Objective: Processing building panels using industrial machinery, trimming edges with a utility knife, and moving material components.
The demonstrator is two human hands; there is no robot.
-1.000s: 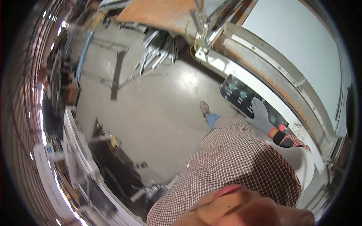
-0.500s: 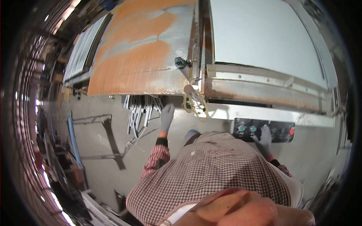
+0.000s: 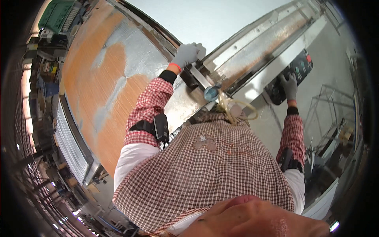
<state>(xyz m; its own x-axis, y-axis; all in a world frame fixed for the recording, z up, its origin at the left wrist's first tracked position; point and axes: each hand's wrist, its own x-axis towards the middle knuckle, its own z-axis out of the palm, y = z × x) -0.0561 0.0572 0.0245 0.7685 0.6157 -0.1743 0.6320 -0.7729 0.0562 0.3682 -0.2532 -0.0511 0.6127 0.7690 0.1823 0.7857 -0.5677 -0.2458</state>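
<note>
My left hand (image 3: pixel 187 54), in a grey glove, is at the near corner of the white sheet (image 3: pixel 189 17), above a metal bracket (image 3: pixel 199 75). Its fingers are curled closed, and what is inside them is hidden. Out to the right, my gloved right hand (image 3: pixel 290 86) lies over a black control panel (image 3: pixel 301 74) with green buttons and one red button. The fingers there are apart and touch the panel face.
An orange-stained metal table (image 3: pixel 114 75) slopes away on the left. Beside the bracket hang a blue round knob (image 3: pixel 211 93) and a looped yellowish hose (image 3: pixel 248 114). A metal rail (image 3: pixel 252 51) borders the white sheet. Stacked ribbed panels (image 3: pixel 73 138) stand far left.
My view has turned and moved closer to the table. My left hand has risen from below the table's front edge to the white sheet's corner. The right hand stays at the control panel.
</note>
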